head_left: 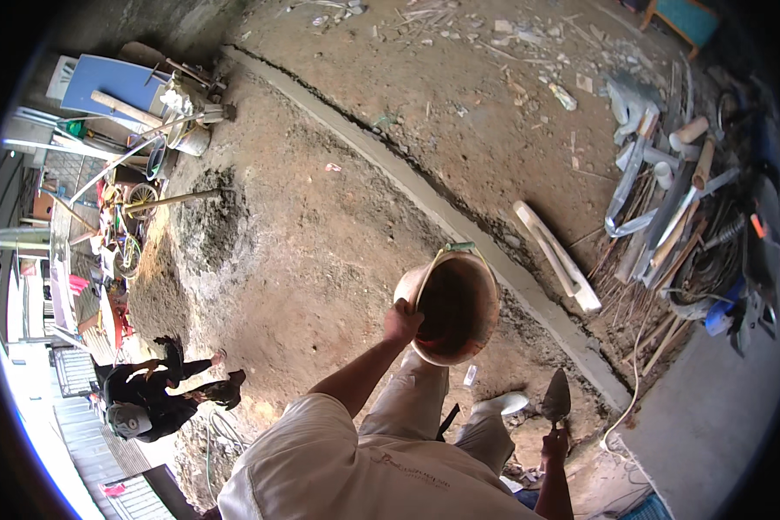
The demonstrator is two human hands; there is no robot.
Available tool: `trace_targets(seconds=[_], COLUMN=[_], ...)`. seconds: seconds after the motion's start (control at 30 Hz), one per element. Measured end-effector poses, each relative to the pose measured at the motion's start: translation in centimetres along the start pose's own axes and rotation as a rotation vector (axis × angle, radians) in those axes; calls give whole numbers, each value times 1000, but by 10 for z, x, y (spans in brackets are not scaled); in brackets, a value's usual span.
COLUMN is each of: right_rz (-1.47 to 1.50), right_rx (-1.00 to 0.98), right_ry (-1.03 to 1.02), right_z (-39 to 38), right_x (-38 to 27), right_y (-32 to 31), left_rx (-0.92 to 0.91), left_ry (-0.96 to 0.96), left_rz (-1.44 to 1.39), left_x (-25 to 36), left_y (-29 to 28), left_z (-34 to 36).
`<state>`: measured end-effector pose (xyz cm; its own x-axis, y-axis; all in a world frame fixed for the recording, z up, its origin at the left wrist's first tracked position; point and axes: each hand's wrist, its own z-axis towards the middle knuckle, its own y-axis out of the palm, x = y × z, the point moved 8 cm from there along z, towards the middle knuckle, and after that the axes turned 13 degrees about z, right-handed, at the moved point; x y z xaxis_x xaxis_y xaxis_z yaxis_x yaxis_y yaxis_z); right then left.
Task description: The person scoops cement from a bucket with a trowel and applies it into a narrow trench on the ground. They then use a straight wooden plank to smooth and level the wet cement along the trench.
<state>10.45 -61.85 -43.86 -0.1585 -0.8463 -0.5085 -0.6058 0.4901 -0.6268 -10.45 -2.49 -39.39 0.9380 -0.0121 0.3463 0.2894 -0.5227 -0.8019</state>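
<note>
Left hand (402, 322): closed on the rim of an orange bucket (452, 305), holding it up in front of the person, tipped so its mouth faces the camera.
Bucket contents: the inside is dark and stained; whether anything lies at the bottom cannot be told.
Bucket handle: a thin pale bail (442, 253) arches over the top edge, with a green grip at its high point.
Right hand (555, 445): closed around the handle of a pointed trowel (555, 398), blade up, low and to the right of the bucket, well apart from it.
Below the bucket: the person's pale trousers and a white boot (503, 404) on bare brown earth (321, 243).
Concrete strip (425, 195): a narrow grey kerb runs diagonally across the dirt, passing just behind the bucket.
Far left pile: another round pail (189, 137) sits among boards and tools; its contents are too small to make out.
Right side: a heap of pipes, sticks and scrap (676, 208) beside a blue container (721, 316).
Lower left: another person in dark clothes (147, 394) bends over the ground, well apart.
</note>
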Motion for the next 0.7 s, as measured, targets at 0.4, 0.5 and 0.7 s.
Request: trace_targets(seconds=[0.4,0.5,0.7], right_rz=[-340,65,-40], right_rx=[-499,-449,-426], right_ry=[-156,-91,-240], right_z=[109,147,142], right_x=[-134,-146,-215], right_y=[-74,-88,-112], left_rx=[422,496,508], left_ry=[-404,-545,-840], left_rz=[-455,-501,-560], left_x=[-189,-237,-334], left_y=[-160,-160,-97], left_z=[-135,-188,-301])
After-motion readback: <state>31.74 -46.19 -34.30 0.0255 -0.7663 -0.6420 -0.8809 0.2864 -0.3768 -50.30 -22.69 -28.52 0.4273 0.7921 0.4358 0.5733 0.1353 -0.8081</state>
